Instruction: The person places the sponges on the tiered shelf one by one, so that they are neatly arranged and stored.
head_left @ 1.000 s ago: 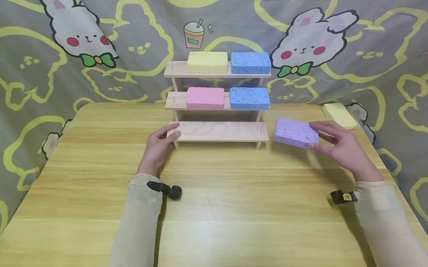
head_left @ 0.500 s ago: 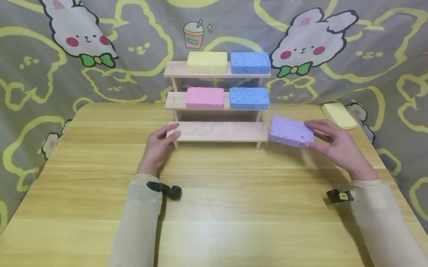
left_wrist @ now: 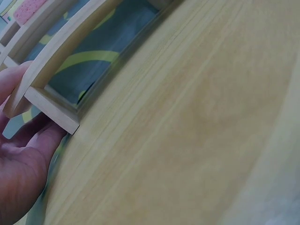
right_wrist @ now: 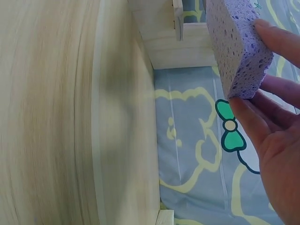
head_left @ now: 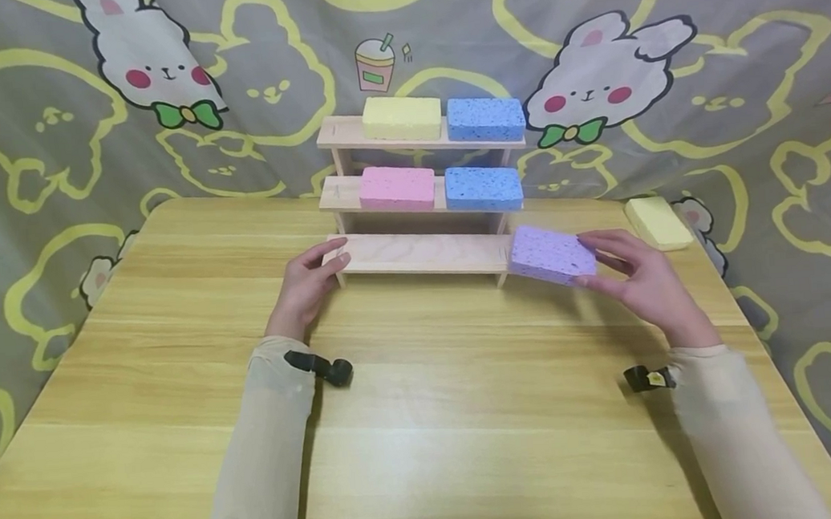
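Note:
A three-tier wooden display rack [head_left: 422,252] stands toward the back of the table. My left hand [head_left: 309,287] grips the left end of its lowest tier; in the left wrist view the thumb lies over the board [left_wrist: 51,56] and the fingers are beside the leg. A purple sponge [head_left: 551,254] is pinched at its right end by my right hand [head_left: 641,280], thumb on the near side and fingers on the far side. The sponge is raised off the table and overlaps the right end of the lowest tier in the head view. That tier bears nothing.
On the top tier sit a yellow sponge [head_left: 402,118] and a blue sponge [head_left: 485,118]. The middle tier bears a pink sponge [head_left: 398,188] and another blue sponge [head_left: 483,188]. Another yellow sponge [head_left: 659,223] lies at the table's back right corner. A patterned curtain [head_left: 427,17] hangs behind.
My right hand has carried the purple sponge leftward, from beside the rack to the right end of the lowest tier. The left hand keeps its grip on the rack.

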The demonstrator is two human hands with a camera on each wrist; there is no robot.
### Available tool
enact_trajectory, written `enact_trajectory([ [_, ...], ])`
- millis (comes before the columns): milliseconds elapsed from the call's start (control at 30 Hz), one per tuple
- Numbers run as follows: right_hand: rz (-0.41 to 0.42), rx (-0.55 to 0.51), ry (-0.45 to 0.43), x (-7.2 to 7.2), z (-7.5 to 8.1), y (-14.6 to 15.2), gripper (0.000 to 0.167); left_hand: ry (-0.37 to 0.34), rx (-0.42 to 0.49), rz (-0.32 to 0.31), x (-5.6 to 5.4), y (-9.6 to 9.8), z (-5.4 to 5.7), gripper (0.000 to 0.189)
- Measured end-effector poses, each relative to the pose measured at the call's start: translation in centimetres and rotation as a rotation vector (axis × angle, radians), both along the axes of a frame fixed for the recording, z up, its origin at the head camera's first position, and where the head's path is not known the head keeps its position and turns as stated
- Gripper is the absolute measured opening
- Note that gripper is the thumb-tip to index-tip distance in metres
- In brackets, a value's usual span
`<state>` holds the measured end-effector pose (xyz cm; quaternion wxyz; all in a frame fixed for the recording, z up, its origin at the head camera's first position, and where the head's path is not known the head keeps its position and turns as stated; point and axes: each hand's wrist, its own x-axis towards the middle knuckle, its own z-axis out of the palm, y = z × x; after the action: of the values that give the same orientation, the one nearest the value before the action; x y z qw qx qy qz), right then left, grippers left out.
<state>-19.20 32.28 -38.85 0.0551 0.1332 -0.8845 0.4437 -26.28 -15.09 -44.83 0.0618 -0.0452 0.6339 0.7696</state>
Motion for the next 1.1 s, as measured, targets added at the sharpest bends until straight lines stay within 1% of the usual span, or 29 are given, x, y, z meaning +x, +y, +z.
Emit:
enact_trajectory([
  [167,-0.002,0.022,0.004,-0.2,0.1,-0.6,0.057,-0.001,0.005,0.002,-0.1,0.0,0.0,0.043],
  [200,-0.002,0.023,0.006,0.0,0.4,-0.9,0.057,-0.001,0.004,0.001,-0.1,-0.1,0.1,0.043],
  [333,0.005,0.011,0.002,0.0,0.6,-1.6,0.056,0.007,0.002,0.008,-0.1,-0.2,0.1,0.039],
  [567,0.04,-0.021,-0.006,-0.3,0.4,-2.4,0.057,0.012,0.009,0.005,-0.1,-0.1,0.0,0.041],
  [833,0.065,-0.027,-0.009,-0.6,0.6,-3.4,0.055,0.012,-0.007,0.002,-0.2,0.0,0.0,0.042],
  [1100,0.106,-0.044,-0.013,-1.0,0.6,-4.9,0.055,0.011,0.012,0.002,-0.1,-0.1,0.0,0.042],
])
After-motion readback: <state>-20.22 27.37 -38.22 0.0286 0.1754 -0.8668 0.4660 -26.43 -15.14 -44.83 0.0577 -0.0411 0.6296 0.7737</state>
